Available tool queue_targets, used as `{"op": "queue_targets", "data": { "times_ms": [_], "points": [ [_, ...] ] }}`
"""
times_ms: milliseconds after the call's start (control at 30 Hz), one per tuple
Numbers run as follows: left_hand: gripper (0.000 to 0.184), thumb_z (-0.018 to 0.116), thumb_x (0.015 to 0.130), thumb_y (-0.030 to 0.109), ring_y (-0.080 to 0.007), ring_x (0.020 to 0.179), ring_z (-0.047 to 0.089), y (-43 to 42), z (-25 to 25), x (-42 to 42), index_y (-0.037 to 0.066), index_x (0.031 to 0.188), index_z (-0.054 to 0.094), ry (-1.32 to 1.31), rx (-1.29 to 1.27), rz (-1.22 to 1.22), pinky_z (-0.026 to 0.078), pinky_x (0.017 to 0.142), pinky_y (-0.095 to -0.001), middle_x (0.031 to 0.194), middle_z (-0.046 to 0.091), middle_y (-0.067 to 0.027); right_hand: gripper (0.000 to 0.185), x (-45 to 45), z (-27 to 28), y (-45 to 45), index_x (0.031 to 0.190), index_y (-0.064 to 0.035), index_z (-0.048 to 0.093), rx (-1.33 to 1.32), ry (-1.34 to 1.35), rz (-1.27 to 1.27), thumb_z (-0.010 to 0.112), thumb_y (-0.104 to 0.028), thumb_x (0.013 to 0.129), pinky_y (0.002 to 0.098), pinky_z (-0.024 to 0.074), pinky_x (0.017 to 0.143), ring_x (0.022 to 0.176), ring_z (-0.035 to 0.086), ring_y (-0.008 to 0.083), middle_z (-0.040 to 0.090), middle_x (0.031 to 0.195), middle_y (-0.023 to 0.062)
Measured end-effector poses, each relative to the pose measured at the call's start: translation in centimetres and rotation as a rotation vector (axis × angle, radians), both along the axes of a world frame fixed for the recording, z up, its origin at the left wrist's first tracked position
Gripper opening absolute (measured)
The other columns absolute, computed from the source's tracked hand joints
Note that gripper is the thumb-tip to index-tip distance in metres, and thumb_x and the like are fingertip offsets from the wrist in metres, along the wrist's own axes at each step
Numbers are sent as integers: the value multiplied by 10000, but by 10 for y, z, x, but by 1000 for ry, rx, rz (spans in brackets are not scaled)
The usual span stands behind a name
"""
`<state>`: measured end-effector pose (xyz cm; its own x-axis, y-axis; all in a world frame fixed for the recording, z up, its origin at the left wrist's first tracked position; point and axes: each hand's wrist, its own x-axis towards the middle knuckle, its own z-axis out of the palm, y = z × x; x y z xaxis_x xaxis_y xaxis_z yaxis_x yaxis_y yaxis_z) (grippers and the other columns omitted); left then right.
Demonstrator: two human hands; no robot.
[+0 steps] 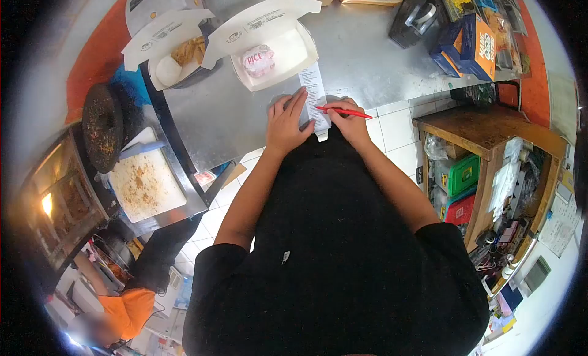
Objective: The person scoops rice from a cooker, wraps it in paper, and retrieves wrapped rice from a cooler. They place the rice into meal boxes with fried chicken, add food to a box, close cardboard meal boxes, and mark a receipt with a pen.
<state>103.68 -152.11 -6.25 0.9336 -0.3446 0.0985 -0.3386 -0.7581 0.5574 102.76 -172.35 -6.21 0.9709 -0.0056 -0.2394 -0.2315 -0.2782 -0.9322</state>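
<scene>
A long printed receipt (313, 83) lies on the metal table near its front edge. My left hand (286, 123) rests flat on the table with its fingers stretched out, the tips at the receipt's left side. In my right hand (350, 124) is a red pen (349, 112), gripped between the fingers, its tip on or just over the paper. Just beyond my left hand stands an open white takeaway box (288, 56) with a paper-wrapped packet marked RICE (258, 61) inside. To its left, a second open box (164, 75) holds fried food (188, 51) and a round white packet (168, 69).
Blue and orange cartons (468, 50) and a black container (418, 20) stand at the table's right. A crumb-covered cutting board (147, 183) with a cleaver (141, 149) lies at left. A wooden shelf (456, 129) is at right. A person in orange (128, 310) is at lower left.
</scene>
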Motion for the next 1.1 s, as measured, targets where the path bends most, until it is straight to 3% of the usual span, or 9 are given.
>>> {"op": "queue_targets", "data": {
  "times_ms": [267, 333, 400, 567, 667, 900, 1100],
  "points": [
    [771, 740, 700, 301, -266, 1209, 463, 1, -3, 0, 83, 1391, 477, -24, -17, -7, 327, 1045, -424, 1462, 474, -21, 157, 2, -4, -1, 968, -128, 767, -144, -120, 188, 705, -155, 827, 297, 504, 784, 877, 620, 178, 658, 937, 88],
    [772, 741, 699, 304, -266, 1209, 462, 1, -3, 1, 83, 1391, 477, -14, -3, -7, 327, 1045, -424, 1462, 474, -21, 165, 3, -5, 2, 977, -120, 767, -42, -62, -13, 712, -152, 824, 298, 510, 766, 855, 628, 179, 666, 970, 98],
    [802, 738, 698, 293, -323, 1204, 462, 2, -4, 1, 83, 1415, 446, 4, -41, -17, 330, 1061, -455, 1474, 461, -42, 159, 3, -7, 1, 973, -117, 767, -36, -92, -11, 709, -145, 828, 296, 512, 760, 839, 632, 181, 664, 974, 99],
    [735, 728, 699, 320, -266, 1206, 452, 2, -4, 1, 111, 1369, 512, -10, 6, -21, 329, 1029, -431, 1473, 453, -4, 140, 4, -14, -4, 968, -81, 755, 0, -25, -40, 690, -123, 851, 284, 512, 764, 835, 640, 163, 676, 966, 83],
    [709, 713, 700, 331, -270, 1194, 446, 1, -5, 0, 127, 1354, 532, -7, 63, -27, 334, 1004, -432, 1494, 422, 6, 159, 8, -24, -8, 1025, 27, 679, 276, 47, -219, 634, -59, 899, 255, 497, 808, 875, 647, 139, 705, 946, 100],
    [742, 710, 678, 348, -274, 1174, 442, -2, -2, 2, 121, 1360, 526, 51, 40, 16, 336, 980, -441, 1533, 366, 8, 171, 8, -16, -19, 1049, 19, 672, 352, 107, -261, 641, -40, 891, 248, 496, 815, 890, 647, 135, 703, 952, 101],
    [823, 719, 658, 386, -276, 1184, 435, -4, 3, 2, 115, 1398, 485, 72, 111, 10, 327, 988, -443, 1555, 333, -3, 149, 6, -20, -22, 961, -14, 676, 297, 109, -184, 708, -97, 842, 260, 494, 780, 862, 609, 111, 679, 911, 49]
  ]
}}
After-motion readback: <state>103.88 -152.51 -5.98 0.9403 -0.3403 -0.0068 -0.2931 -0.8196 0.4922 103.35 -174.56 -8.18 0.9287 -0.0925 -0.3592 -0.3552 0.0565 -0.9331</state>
